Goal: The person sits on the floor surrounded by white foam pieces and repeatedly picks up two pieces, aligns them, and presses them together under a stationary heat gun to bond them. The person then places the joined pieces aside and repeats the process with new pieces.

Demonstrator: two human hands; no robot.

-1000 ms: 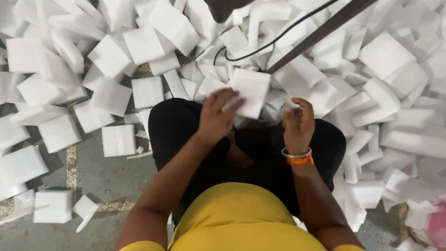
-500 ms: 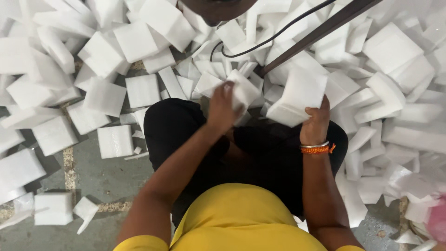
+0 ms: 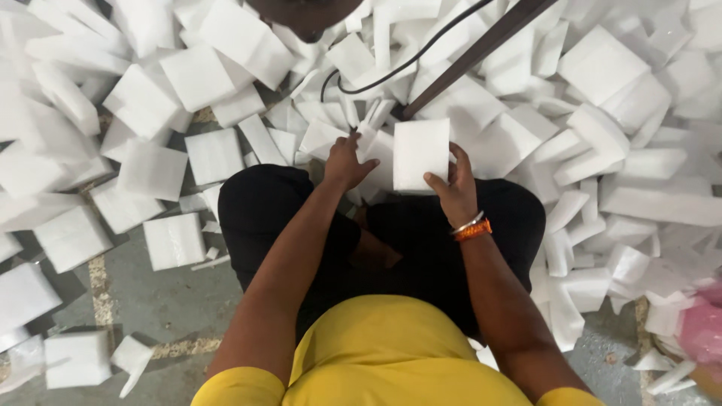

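Right hand [image 3: 453,188] now holds one flat foam square [image 3: 421,155] by the dark rod [image 3: 466,62]; left hand [image 3: 347,162] has let go, reaching into the pile [image 3: 331,135].

Looks like a small workshop / packing-material unit, prob. foam cutting. Bare grey concrete floor [image 3: 150,301] w/ a worn yellow painted line [image 3: 98,278], no furniture in view. Floor buried in loose white foam blocks [image 3: 150,169] and offcut strips [image 3: 564,248], all roughly the same cut size, piled w/o order. Dark metal bar [image 3: 466,56] slants across the heap, black cable [image 3: 391,71] trailing beside it, maybe part of a cutter, top of frame cuts it off. Person sits right on the floor amid the pile, so manual piece-work, not a home or office
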